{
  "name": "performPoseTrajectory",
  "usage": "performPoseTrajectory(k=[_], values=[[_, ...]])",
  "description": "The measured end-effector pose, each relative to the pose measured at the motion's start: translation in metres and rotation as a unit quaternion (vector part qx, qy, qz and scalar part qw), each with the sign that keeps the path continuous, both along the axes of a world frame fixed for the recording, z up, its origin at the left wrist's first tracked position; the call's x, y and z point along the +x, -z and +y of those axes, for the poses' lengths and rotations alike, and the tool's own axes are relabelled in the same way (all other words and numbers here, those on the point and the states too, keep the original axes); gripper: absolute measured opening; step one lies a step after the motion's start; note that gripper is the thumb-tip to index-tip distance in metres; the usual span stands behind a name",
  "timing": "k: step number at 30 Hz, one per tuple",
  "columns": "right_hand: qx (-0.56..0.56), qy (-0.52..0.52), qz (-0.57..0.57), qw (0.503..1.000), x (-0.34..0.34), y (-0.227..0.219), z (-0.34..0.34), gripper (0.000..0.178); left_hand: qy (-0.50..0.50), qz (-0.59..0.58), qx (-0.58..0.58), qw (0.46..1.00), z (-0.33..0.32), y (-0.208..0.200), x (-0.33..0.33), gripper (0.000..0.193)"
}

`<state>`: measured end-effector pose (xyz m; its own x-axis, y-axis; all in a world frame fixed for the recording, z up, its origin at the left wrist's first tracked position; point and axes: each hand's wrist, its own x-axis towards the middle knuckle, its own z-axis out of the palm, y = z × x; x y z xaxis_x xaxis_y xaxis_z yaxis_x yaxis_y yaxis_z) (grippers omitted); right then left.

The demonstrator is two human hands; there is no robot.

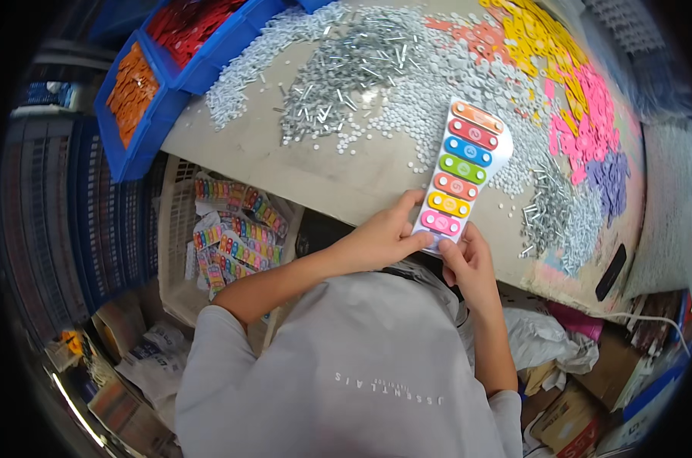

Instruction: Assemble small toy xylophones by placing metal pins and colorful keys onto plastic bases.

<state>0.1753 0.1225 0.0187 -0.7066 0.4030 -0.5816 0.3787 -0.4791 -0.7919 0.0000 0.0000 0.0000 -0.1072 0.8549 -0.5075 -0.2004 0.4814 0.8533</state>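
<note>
A toy xylophone with a white base and a row of coloured bars is held tilted over the table's front edge. Its bars run from orange at the far end through red, blue, green, yellow and pink to purple at the near end. My left hand is closed on its lower left side, with the thumb at the near corner. From the lower right, my right hand grips the near end, thumb against the purple bar, which the thumbs partly cover.
Piles of silver pins, white round pieces, yellow bars, pink bars and purple bars cover the table. Blue bins stand at the far left. A crate below holds several xylophones. A black phone-like object lies right.
</note>
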Motion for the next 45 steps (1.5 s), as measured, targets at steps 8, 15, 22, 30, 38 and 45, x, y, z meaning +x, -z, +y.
performPoseTrajectory(k=[8,15,22,30,38,45], values=[[0.101,-0.004,-0.023,0.995,0.000,0.006,-0.005,0.027,-0.050,0.051,0.100,0.992,-0.001,0.012,0.008,0.056],[0.439,-0.105,0.023,0.892,-0.007,-0.027,-0.011,0.014,-0.024,0.121,0.115,0.986,-0.029,-0.019,-0.002,0.070],[0.581,-0.240,0.215,0.748,-0.080,-0.064,-0.060,0.017,-0.384,0.157,0.312,0.855,-0.075,-0.026,-0.003,0.099],[0.604,-0.187,0.141,0.762,-0.095,-0.020,-0.030,0.011,-0.717,0.180,0.014,0.673,-0.272,0.102,-0.056,0.065],[0.621,-0.131,0.048,0.771,-0.065,0.040,-0.009,0.010,-0.684,0.084,-0.336,0.642,-0.391,0.335,0.009,0.068],[0.654,-0.160,0.063,0.736,-0.068,0.037,-0.012,0.007,-0.208,0.549,-0.495,0.641,-0.432,0.303,0.011,0.079]])
